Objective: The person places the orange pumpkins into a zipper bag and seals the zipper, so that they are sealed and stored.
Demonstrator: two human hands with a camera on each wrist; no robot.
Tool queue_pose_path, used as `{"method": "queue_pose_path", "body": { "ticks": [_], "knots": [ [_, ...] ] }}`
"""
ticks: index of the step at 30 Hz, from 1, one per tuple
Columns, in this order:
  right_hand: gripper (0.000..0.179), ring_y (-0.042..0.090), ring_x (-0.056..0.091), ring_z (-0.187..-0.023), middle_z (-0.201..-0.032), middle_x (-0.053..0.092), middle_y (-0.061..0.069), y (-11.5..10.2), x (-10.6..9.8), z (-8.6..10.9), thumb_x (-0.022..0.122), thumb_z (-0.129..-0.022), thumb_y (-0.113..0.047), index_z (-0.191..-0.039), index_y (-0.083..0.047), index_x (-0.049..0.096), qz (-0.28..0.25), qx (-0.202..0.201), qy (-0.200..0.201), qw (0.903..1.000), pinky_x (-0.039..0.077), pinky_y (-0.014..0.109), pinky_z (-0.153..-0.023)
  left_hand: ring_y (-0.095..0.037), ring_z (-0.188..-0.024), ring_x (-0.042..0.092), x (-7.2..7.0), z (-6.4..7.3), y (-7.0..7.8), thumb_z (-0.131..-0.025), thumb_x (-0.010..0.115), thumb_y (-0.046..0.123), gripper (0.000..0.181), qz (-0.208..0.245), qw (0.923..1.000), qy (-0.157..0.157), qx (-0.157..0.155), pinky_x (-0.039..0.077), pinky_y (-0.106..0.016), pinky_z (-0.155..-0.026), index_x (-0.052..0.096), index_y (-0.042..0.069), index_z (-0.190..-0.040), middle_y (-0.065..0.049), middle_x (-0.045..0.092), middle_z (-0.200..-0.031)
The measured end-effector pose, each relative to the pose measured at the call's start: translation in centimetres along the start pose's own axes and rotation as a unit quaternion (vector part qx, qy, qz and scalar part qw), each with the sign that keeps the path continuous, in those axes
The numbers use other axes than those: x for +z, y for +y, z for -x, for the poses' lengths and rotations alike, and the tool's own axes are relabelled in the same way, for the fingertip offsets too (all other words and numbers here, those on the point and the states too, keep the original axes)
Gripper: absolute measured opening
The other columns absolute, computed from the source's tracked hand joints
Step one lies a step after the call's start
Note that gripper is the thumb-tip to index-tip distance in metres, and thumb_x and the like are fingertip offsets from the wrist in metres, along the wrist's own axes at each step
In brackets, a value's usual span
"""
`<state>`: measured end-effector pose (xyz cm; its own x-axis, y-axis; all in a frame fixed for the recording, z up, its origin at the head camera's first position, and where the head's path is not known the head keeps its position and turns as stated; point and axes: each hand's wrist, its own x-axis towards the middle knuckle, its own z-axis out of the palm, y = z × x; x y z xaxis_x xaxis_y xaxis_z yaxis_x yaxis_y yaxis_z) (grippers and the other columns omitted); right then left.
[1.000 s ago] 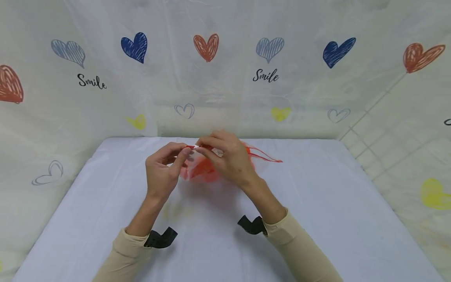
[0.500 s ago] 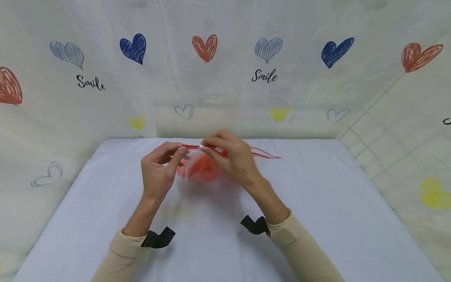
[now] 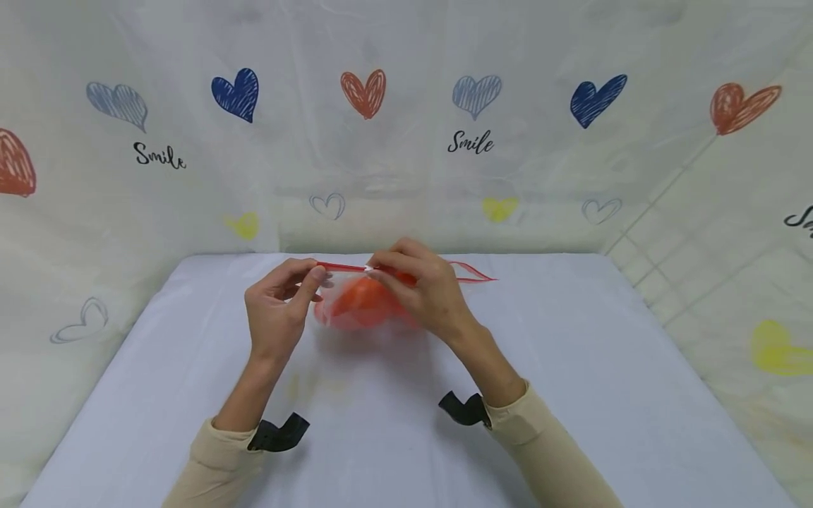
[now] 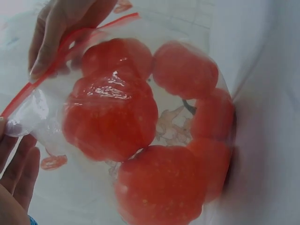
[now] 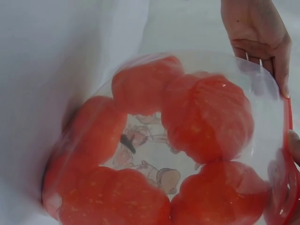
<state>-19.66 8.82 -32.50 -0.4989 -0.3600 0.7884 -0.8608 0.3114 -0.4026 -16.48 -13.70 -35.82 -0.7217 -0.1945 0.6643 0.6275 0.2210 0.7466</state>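
A clear zip bag [image 4: 112, 122] with a red zip strip [image 3: 343, 267] hangs between my hands above the table. Large red, ribbed, tomato-like shapes ring its face; whether printed on it or inside, I cannot tell. My left hand [image 3: 277, 307] pinches the strip's left end between thumb and fingertips. Farther right, my right hand [image 3: 422, 286] pinches the strip by a small white slider [image 3: 368, 268]. Between the hands the strip runs straight as one line. Beyond the right hand its two red edges [image 3: 473, 271] stand apart in a narrow loop. My right fingers partly hide the slider.
A white cloth covers the table [image 3: 368, 437]. Behind it hangs a pale curtain [image 3: 406, 162] printed with hearts and "Smile". Black straps [image 3: 279, 432] stick out from both sleeve cuffs.
My left hand has moved left and my right hand slightly right along the strip, with the slider. The straight red stretch between them has grown longer. The loop at the right has become shorter.
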Motion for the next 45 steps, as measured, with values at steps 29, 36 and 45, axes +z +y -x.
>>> {"method": "queue_pose_path", "body": {
  "ticks": [29, 36, 45],
  "knots": [
    [0.010, 0.010, 0.060, -0.081, -0.086, 0.067, -0.001, -0.1, -0.1, 0.2, 0.082, -0.089, -0.011, -0.098, -0.013, 0.081, 0.032, -0.001, -0.054, 0.9980, 0.053, 0.024, -0.072, -0.002, -0.083, 0.071, 0.1, 0.4, 0.0, -0.088, 0.081, 0.005, 0.015, -0.048, 0.9977, -0.048, 0.004, 0.060, -0.017, -0.076, 0.081, 0.006, -0.103, -0.013, 0.078, -0.093],
    [0.008, 0.011, 0.061, -0.079, -0.086, 0.068, 0.000, -0.1, -0.5, 0.2, 0.082, -0.089, -0.012, -0.097, -0.013, 0.081, 0.041, -0.005, -0.050, 0.9979, 0.052, 0.024, -0.071, -0.003, -0.080, 0.071, 0.1, 0.4, 0.0, -0.089, 0.081, 0.007, 0.014, -0.042, 0.9981, -0.043, 0.009, 0.058, -0.017, -0.072, 0.082, 0.007, -0.103, -0.011, 0.077, -0.091],
    [0.009, 0.012, 0.060, -0.078, -0.084, 0.067, 0.000, 0.4, -0.8, 0.7, 0.083, -0.088, -0.011, -0.097, -0.013, 0.082, 0.034, -0.021, -0.026, 0.9989, 0.048, 0.024, -0.070, -0.004, -0.078, 0.071, -0.1, 0.4, -0.1, -0.089, 0.080, 0.008, 0.015, -0.042, 0.9985, -0.036, 0.008, 0.058, -0.018, -0.066, 0.082, 0.006, -0.104, -0.009, 0.078, -0.091]
  ]
}}
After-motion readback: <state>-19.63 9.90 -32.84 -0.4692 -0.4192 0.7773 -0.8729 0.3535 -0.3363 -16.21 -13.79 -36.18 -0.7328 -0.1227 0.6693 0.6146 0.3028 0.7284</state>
